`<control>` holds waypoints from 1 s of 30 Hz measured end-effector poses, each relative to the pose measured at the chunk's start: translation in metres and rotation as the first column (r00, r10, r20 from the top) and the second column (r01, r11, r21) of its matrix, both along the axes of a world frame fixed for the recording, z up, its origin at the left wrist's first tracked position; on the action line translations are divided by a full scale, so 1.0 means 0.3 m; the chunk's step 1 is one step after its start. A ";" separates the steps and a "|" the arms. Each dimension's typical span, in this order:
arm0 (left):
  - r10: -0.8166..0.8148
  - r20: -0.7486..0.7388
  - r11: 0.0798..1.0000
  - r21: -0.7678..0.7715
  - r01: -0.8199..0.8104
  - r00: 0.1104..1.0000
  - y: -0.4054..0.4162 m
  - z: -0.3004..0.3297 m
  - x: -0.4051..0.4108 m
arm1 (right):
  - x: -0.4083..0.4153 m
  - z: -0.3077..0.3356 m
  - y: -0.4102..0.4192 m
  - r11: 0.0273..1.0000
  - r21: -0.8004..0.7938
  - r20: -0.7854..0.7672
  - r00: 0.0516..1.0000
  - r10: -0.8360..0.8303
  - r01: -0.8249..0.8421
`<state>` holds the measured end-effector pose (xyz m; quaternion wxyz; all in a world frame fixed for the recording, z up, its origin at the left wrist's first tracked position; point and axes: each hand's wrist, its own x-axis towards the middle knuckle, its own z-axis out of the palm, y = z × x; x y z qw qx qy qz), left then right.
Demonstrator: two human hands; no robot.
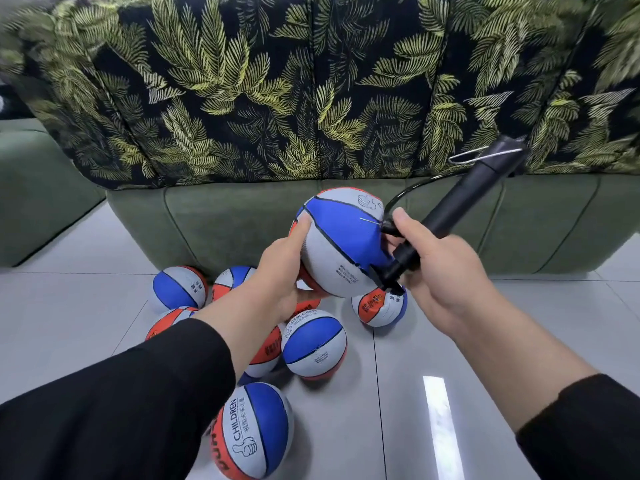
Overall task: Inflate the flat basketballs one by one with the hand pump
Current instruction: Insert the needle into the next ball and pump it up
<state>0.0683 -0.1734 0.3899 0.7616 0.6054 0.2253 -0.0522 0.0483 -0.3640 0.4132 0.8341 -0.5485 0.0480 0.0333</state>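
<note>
Grey tiled floor (485,323), green sofa (214,216), leaf-print cover (242,81), scattered basketballs (313,344)

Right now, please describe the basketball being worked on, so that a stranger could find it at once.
Start at the green sofa with the leaf-patterned cover. In front of it, above the tiled floor, the left hand holds up one blue, grey and orange basketball. Unlike the balls on the floor, it is lifted, beside the black hand pump held in the right hand.
</note>
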 end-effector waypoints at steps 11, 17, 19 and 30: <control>-0.218 0.189 0.965 0.186 0.183 0.958 -0.006 -0.018 -0.009 | 0.010 0.002 -0.008 0.997 -0.069 0.032 0.999 -0.016 0.018; -0.239 0.213 0.894 0.430 0.129 0.947 -0.018 -0.009 -0.013 | 0.005 -0.009 -0.011 0.998 -0.070 0.056 0.998 0.001 0.003; -0.279 0.205 0.889 0.426 0.171 0.938 -0.022 -0.015 -0.015 | 0.003 -0.012 -0.013 0.994 -0.107 0.058 0.998 -0.004 0.010; -0.355 0.132 0.764 0.611 0.206 0.926 -0.020 -0.006 -0.023 | 0.000 -0.013 -0.002 0.994 -0.107 0.033 0.999 -0.035 0.038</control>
